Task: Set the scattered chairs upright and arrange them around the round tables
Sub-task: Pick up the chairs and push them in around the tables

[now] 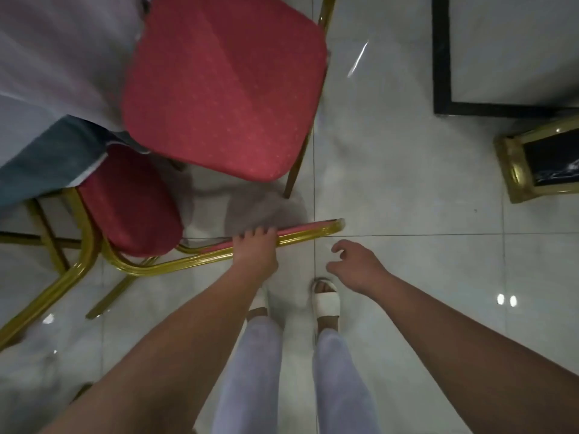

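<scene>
Head | left hand grips chair back | tablecloth covers seat corner

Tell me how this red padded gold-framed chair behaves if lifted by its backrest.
The red padded gold-framed chair is likely stiff: its tubing looks rigid. It may swing, since the left grip holds only the backrest top. Legs could slide on the glossy tiled floor.
</scene>
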The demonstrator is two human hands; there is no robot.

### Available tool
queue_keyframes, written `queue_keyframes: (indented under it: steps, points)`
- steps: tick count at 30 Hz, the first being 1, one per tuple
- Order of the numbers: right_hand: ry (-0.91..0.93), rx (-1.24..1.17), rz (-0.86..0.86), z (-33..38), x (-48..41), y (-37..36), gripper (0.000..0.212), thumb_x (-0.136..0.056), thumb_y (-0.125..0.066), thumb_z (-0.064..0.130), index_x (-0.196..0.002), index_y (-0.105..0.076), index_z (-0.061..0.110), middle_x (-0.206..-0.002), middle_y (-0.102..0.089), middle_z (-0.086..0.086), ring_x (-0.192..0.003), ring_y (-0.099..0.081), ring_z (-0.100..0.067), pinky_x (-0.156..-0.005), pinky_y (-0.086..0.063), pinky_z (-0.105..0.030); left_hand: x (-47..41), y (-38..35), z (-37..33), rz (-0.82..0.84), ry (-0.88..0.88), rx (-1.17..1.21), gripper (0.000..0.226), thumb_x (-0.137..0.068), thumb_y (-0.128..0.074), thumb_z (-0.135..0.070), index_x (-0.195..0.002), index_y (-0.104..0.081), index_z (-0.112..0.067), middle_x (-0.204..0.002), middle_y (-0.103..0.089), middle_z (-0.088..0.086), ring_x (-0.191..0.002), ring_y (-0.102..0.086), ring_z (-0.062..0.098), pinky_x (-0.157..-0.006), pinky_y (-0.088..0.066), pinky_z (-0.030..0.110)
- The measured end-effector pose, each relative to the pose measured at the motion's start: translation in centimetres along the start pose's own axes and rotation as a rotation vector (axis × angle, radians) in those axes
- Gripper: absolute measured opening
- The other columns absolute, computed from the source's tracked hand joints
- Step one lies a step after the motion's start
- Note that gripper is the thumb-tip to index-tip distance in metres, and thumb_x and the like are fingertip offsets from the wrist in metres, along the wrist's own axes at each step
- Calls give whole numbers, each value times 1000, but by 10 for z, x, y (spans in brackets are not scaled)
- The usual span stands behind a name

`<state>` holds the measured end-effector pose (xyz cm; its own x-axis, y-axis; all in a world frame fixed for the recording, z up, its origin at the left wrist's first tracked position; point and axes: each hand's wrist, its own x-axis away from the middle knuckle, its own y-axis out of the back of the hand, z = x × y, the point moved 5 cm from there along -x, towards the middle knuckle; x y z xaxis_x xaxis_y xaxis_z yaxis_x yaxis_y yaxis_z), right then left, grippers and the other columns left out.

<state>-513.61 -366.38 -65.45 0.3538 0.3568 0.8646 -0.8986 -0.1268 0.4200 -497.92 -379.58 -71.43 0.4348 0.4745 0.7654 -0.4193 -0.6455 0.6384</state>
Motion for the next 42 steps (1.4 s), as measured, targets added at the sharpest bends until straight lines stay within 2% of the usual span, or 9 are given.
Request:
queue_keyframes:
  steps: [4,10,15,19,24,30,36,39,42]
  points:
    - [-11,-27,-1,-26,-23,-1,35,-87,-64,30,-121,-56,26,-84,-50,17,-63,-54,2,-51,-35,-15,-40,-10,-27,72,-43,-79,47,-89,-59,-17,-134,-45,-19,-117,-62,7,-105,-62,30,-84,-50,42]
    - [-83,-9,-50,-93,-25,18,35,-87,-66,31,-120,-58,24,-117,-57,0,-93,-55,-16,-75,-39,-24,-60,-16,-42,38,-30,-224,31,-91,-56,-12,-119,-63,-22,-113,-67,3,-105,-66,27,-83,-52,39]
    - [-30,109,-75,-114,-2,36,67,-85,-68,32,-145,-40,25,-138,-47,-7,-117,-52,-24,-86,-40,-27,-17,-24,-25,60,-19,-188,31,-87,-62,-13,-115,-63,-26,-105,-67,0,-99,-67,25,-78,-54,36]
    - [87,228,-15,-95,20,41,89,-81,-73,36,-153,-22,30,-152,-34,-8,-134,-40,-31,-104,-41,-42,49,-25,-26,36,-84,-186,31,-87,-58,-17,-114,-61,-33,-98,-67,-6,-90,-66,21,-67,-45,29]
    - [266,689,302,-76,61,30,105,-71,-78,49,-153,-12,44,-164,-11,2,-148,-15,-29,-111,-25,-52,144,-17,-41,-6,-182,-129,31,-89,-52,-23,-115,-59,-36,-103,-67,-8,-92,-67,20,-69,-42,31]
    - [467,792,406,-94,157,39,83,-68,-67,62,-144,-37,47,-158,-29,8,-145,-25,-21,-112,-22,-50,261,14,-43,-23,-225,-110,52,-87,-49,-24,-135,-51,-46,-115,-69,-7,-102,-66,19,-78,-49,33]
    - [625,626,311,-99,246,58,67,-66,-52,55,-131,-55,41,-136,-57,12,-126,-51,-14,-104,-37,-39,344,66,-31,-85,-132,58,50,-78,-57,-21,-119,-61,-50,-100,-71,-13,-94,-67,17,-73,-49,32]
    - [525,421,205,-105,266,73,41,-74,-64,22,-111,-68,39,-104,-72,9,-97,-66,-16,-82,-53,-32,377,87,-14,-159,-103,213,33,-74,-68,-17,-98,-70,-41,-72,-62,-19,-81,-65,15,-62,-44,28]
    - [554,350,99,-83,292,76,17,-73,-64,21,-82,-69,35,-72,-68,9,-70,-64,-13,-62,-48,-31,411,96,11,-239,-73,382,22,-70,-75,-10,-78,-66,-28,-65,-60,-14,-71,-62,15,-63,-49,33]
